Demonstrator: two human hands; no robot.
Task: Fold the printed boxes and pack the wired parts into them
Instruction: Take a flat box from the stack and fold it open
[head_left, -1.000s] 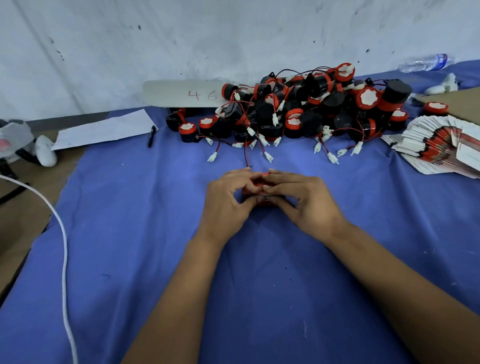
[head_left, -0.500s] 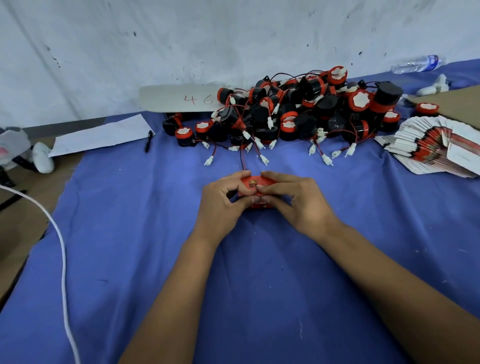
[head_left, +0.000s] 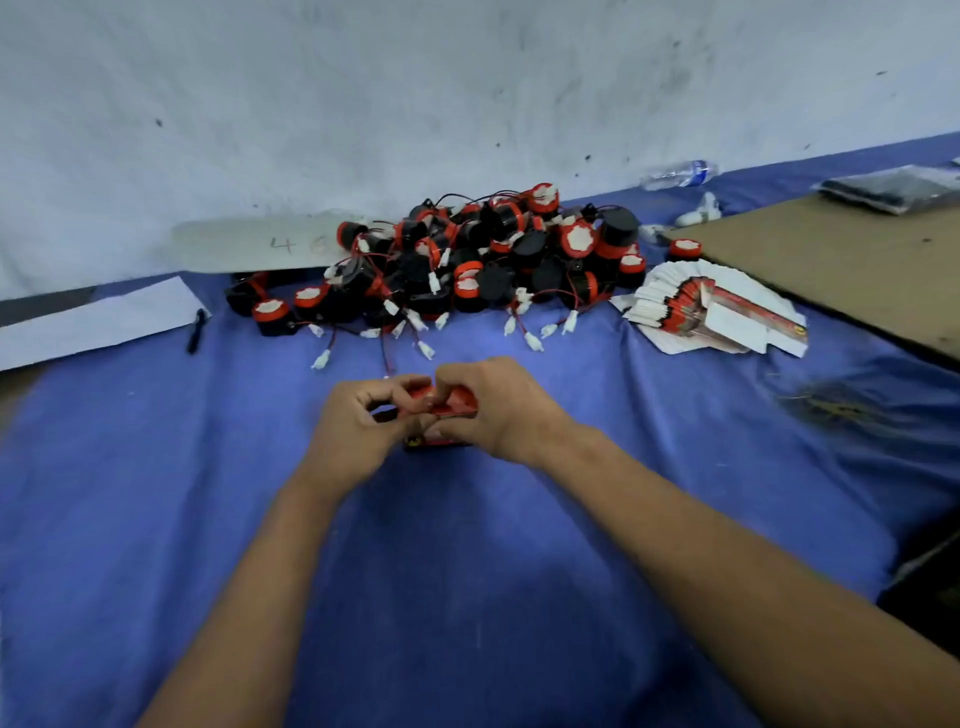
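A small red printed box (head_left: 451, 406) sits between both hands at the middle of the blue cloth. My left hand (head_left: 358, 426) pinches its left end with curled fingers. My right hand (head_left: 498, 410) grips its right side, fingers bent over the top flap. What is inside the box is hidden. Behind the hands lies a heap of black-and-red wired parts (head_left: 467, 265) with white plugs. A fanned stack of flat printed boxes (head_left: 706, 312) lies to the right.
A blue cloth (head_left: 156, 519) covers the table. A brown cardboard sheet (head_left: 841, 265) lies at the far right, a white paper (head_left: 88, 322) and a black pen (head_left: 195, 332) at the left. A plastic bottle (head_left: 675, 174) lies by the wall.
The view has swung to the right and lifted. Both hands stay on the red box; the fingers have shifted and more of the box's red top shows.
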